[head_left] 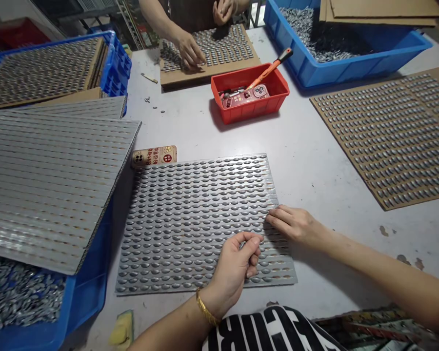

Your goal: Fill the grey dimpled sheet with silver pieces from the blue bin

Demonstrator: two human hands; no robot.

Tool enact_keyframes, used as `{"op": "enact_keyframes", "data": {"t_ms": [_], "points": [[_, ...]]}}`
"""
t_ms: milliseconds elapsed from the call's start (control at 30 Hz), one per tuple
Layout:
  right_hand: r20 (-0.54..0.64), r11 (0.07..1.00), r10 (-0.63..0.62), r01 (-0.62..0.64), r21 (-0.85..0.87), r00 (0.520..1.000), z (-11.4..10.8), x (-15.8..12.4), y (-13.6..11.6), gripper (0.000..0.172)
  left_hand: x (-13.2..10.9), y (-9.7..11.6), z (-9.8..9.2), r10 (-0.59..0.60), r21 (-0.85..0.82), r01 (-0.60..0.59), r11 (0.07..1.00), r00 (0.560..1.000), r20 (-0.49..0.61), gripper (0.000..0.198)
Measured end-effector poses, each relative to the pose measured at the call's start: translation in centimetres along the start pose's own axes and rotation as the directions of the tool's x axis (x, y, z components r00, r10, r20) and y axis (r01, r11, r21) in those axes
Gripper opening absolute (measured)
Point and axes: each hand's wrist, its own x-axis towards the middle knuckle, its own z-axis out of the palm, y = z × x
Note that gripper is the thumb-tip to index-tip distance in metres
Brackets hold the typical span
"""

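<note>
A cardboard sheet (190, 214) covered with rows of small grey metal pieces lies flat on the table in front of me. My left hand (236, 268) rests on its near right part, fingers curled in with thumb against fingertips; what it pinches, if anything, is too small to see. My right hand (296, 225) lies at the sheet's right edge, fingers close together and pressed down on the pieces there.
A stack of filled sheets (47, 180) sits tilted on a blue bin (84, 297) of loose pieces at left. A red tray (250, 92) holds a phone and screwdriver. Another filled sheet (391, 136) lies right. Across the table another person's hands (190, 48) work on a sheet.
</note>
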Motion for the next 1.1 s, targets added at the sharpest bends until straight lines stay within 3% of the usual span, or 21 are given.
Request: {"op": "enact_keyframes", "data": {"t_ms": [133, 267, 400, 633, 833, 933, 1000, 1100], "points": [[-0.083, 0.988, 0.087, -0.075, 0.136, 0.993, 0.1, -0.3, 0.0, 0.023, 0.0, 0.0, -0.1, 0.001, 0.0, -0.001, 1.0, 1.0, -0.001, 0.025], [-0.137, 0.942, 0.258, -0.217, 0.258, 0.956, 0.0, -0.3, -0.5, 0.017, 0.1, 0.1, -0.2, 0.006, 0.005, -0.006, 1.0, 1.0, 0.004, 0.025], [-0.114, 0.893, 0.392, -0.349, 0.283, 0.913, -0.2, 0.1, -1.0, 0.011, 0.1, 0.1, 0.0, -0.005, 0.008, 0.005, 1.0, 1.0, 0.002, 0.025], [-0.052, 0.828, 0.498, -0.458, 0.323, 0.865, -0.5, 1.2, -1.3, 0.011, 0.3, 0.0, 0.1, -0.007, -0.004, 0.007, 1.0, 1.0, 0.004, 0.023], [-0.108, 0.718, 0.637, -0.538, 0.442, 0.763, -1.7, 0.1, -1.5, 0.015, 0.1, 0.0, 0.1, 0.05, -0.02, -0.05, 0.999, 0.999, -0.018, 0.024], [-0.147, 0.776, 0.558, -0.451, 0.442, 0.817, -1.9, -1.0, -2.0, 0.007, 0.0, -0.1, 0.2, 0.06, -0.007, -0.06, 0.998, 0.998, -0.013, 0.026], [-0.189, 0.844, 0.477, -0.387, 0.371, 0.858, -1.6, -1.5, -2.3, 0.012, 0.0, -0.3, 0.4, 0.048, 0.0, -0.048, 0.999, 0.999, -0.001, 0.027], [-0.25, 0.911, 0.401, -0.353, 0.215, 0.881, -0.6, -1.6, -2.4, 0.019, -0.1, -0.7, 0.6, 0.032, -0.005, -0.032, 0.999, 0.999, 0.019, 0.026]]}}
